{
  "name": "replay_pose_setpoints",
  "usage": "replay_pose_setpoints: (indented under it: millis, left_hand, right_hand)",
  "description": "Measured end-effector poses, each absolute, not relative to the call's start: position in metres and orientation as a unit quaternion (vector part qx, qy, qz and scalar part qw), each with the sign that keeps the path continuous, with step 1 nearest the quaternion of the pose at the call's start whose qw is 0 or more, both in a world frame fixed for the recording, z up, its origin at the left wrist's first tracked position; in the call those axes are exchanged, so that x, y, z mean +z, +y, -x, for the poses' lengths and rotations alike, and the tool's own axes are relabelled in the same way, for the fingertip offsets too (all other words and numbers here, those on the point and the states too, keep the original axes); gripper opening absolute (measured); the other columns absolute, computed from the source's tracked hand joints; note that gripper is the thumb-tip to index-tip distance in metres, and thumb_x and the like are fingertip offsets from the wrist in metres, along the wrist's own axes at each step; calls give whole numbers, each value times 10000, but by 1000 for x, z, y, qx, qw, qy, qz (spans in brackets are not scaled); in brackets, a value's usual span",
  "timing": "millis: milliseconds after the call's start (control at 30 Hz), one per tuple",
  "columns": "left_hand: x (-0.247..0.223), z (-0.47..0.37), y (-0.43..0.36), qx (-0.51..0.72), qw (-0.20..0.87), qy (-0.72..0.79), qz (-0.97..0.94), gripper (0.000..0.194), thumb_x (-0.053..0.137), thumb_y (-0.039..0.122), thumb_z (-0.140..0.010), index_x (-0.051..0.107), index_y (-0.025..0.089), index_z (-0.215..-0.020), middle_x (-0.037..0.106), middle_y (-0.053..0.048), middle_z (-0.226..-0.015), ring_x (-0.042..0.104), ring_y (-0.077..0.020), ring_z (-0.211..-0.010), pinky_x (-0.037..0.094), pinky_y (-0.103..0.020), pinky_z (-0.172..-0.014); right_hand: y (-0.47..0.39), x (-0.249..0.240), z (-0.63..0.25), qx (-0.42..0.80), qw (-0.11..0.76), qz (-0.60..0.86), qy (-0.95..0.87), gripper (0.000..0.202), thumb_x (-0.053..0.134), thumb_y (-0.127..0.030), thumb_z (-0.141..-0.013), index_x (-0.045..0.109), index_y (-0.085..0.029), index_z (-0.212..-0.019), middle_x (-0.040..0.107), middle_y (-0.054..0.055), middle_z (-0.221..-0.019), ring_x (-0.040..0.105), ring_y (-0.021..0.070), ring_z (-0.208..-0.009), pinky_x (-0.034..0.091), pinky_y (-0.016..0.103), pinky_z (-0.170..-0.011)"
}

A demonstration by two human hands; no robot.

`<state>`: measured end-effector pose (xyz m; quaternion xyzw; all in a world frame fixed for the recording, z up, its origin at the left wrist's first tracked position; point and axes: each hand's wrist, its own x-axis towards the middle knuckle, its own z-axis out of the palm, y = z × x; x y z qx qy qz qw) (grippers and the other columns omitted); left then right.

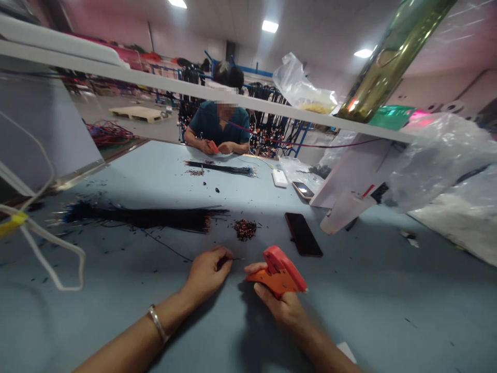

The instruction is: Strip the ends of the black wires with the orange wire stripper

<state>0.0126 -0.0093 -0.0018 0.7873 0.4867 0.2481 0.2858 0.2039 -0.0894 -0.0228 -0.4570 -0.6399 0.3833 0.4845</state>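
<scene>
Between the thumb and fingers of my left hand [207, 269] is a thin black wire [171, 245], its tip poking out to the right. The wire trails back left toward a thick bundle of black wires [155, 218] lying across the table. My right hand [285, 309] is wrapped round a red and orange wire stripper [277, 273], whose front end is just right of the wire's tip and apart from it. Beyond both hands sits a small heap of cut insulation bits [245, 229].
A dark phone [303, 234] lies right of the heap. Across the table [388, 311], a co-worker [221, 124] holds a red tool near another wire bundle [221, 168]. A white shelf bar [163, 83] crosses above. White cable loops [81, 259] hang at left; plastic bags [438, 155] crowd the right.
</scene>
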Motion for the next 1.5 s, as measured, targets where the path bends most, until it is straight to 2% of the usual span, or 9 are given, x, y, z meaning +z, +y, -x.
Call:
replay_pose_setpoints:
  millis: [633,867,1100,1300,1400,1500]
  left_hand:
    - [0,-13,-9,244,293,486,-786,204,483,207,-790,679,176,-835,700,-39,-773,613,-179,-692,413,-264,-645]
    - [-3,-12,-8,249,297,483,-786,206,475,211,-804,675,169,-833,689,-40,-760,611,-184,-693,422,-273,-655]
    - [-5,-11,-9,375,301,444,-756,203,462,268,-860,647,190,-827,655,-20,-782,597,-161,-756,445,-244,-716]
    - [-6,-12,-11,349,339,457,-745,226,439,317,-866,618,185,-828,606,11,-662,565,-141,-629,431,-218,-617]
    - [-4,-11,-10,320,325,473,-754,226,432,316,-857,609,181,-814,607,5,-647,559,-150,-609,428,-236,-606]
    - [1,-11,-11,307,349,457,-758,220,486,310,-824,627,169,-918,660,-26,-744,595,-173,-685,459,-267,-669]
  right_hand:
    - [-88,-17,-204,372,479,445,-659,200,529,-367,-905,563,-320,-1097,646,35,-1065,607,211,-1041,508,360,-905]
    - [-89,-18,-204,376,493,453,-640,207,535,-376,-905,568,-291,-1091,636,47,-1101,596,212,-1071,480,377,-951]
    - [-88,-17,-202,402,494,446,-629,221,555,-380,-892,579,-271,-1083,644,58,-1074,622,206,-1006,501,366,-910]
    - [-89,-16,-202,400,490,447,-632,222,547,-384,-891,569,-253,-1068,639,62,-1049,627,205,-964,511,348,-869]
    - [-87,-14,-203,359,495,469,-637,179,510,-340,-900,568,-228,-1027,644,54,-950,629,195,-879,513,315,-806]
    - [-84,-8,-205,240,466,541,-657,167,514,-242,-851,573,-202,-1001,641,60,-881,604,209,-808,485,323,-746]
